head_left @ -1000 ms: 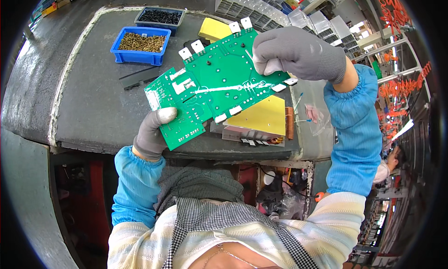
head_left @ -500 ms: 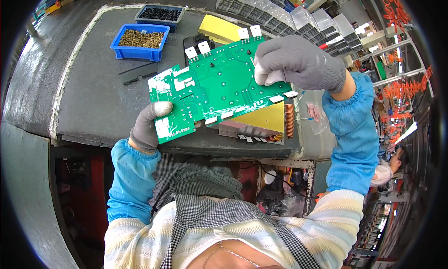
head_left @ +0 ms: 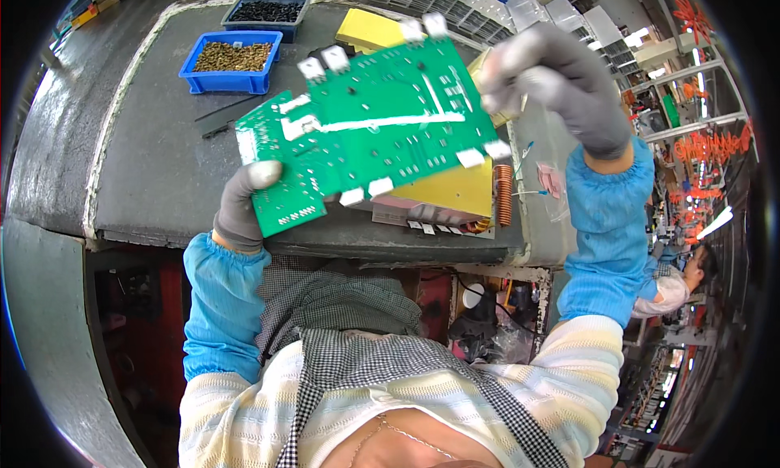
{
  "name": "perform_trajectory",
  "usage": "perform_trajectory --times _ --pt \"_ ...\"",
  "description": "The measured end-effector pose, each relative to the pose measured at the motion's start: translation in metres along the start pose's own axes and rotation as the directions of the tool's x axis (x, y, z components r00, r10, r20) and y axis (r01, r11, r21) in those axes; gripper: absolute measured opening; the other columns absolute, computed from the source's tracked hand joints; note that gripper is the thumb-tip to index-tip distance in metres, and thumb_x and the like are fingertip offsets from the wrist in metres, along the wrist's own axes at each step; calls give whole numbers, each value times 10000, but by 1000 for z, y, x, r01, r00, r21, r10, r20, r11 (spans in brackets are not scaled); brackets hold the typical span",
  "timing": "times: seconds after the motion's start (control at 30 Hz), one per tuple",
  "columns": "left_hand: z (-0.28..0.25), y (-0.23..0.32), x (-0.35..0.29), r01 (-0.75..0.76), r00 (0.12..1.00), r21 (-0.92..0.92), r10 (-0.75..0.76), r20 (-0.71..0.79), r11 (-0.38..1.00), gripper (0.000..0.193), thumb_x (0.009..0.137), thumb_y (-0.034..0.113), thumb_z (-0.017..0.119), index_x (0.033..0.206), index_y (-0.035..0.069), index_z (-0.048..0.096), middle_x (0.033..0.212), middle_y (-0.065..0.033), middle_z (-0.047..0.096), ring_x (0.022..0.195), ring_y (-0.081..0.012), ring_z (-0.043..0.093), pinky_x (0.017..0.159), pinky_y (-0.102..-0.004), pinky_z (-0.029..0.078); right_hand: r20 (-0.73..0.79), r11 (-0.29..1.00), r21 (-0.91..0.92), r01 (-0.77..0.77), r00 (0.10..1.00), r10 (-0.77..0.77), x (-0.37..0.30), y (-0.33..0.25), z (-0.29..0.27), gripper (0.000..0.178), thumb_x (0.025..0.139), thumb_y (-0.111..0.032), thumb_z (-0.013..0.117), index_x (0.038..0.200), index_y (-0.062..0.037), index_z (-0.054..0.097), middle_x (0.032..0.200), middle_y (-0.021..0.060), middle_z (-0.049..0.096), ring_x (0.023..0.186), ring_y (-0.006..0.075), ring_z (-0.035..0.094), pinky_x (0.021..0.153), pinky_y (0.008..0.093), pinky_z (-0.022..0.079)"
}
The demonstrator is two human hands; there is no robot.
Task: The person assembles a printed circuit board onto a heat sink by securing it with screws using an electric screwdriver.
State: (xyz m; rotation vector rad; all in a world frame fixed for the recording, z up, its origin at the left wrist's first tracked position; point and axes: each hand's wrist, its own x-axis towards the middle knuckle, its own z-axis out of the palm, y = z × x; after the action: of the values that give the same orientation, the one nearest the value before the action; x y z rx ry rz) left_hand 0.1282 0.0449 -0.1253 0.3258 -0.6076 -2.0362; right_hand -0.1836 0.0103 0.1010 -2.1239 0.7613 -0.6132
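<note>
A green circuit board [head_left: 374, 155] is held up at a slant over the dark bench. White tabbed components stick out along its far and near edges, and light glare crosses its face. My left hand [head_left: 240, 204], in a grey glove with a whitish thumb, grips the board's near left corner, thumb on top and fingers hidden underneath. Just beyond the board's right end is my gloved right hand [head_left: 569, 86], raised with bent fingers. Motion smears those fingertips, so whether they hold anything is unclear. Below the board sits a yellow-sided assembly [head_left: 459, 192] beside a copper-coloured coil [head_left: 504, 196].
A blue bin [head_left: 231, 84] of small brass-coloured parts and a dark bin [head_left: 302, 17] of black pieces stand at the far left. A yellow block [head_left: 370, 29] lies behind the board. Clear plastic bag [head_left: 552, 188] lies right of the coil. Another person [head_left: 670, 293] is at far right.
My right hand has moved off the board's face, to the right and away from its end. The board, still in my left hand, has shifted a little left and tilted.
</note>
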Motion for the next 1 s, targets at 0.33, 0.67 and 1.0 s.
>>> perform_trajectory --times 0.33,0.67,1.0 --pt "-23 7 2 -147 989 -83 149 15 986 656 918 307 640 1414 -65 429 1250 -283 602 968 -352 688 692 -300 611 -191 883 -141 -449 887 420 -69 56 17 131 919 -76 675 1038 -32 710 762 9 643 724 102 618 635 248 487" --pt "-35 4 3 -112 992 -133 118 33 985 627 905 242 657 1410 -54 433 1271 -264 601 1037 -397 677 701 -331 626 -134 800 -560 -215 977 169 -72 86 48 166 904 -52 665 1065 -16 683 917 87 695 833 206 688 742 318 546" --pt "-30 6 3 -128 991 -101 130 12 987 663 901 250 664 1427 -63 409 1277 -265 595 1038 -383 668 702 -326 613 -249 662 -655 -364 931 266 -61 82 60 295 886 -60 657 1176 -103 628 917 107 715 849 292 716 736 372 564"
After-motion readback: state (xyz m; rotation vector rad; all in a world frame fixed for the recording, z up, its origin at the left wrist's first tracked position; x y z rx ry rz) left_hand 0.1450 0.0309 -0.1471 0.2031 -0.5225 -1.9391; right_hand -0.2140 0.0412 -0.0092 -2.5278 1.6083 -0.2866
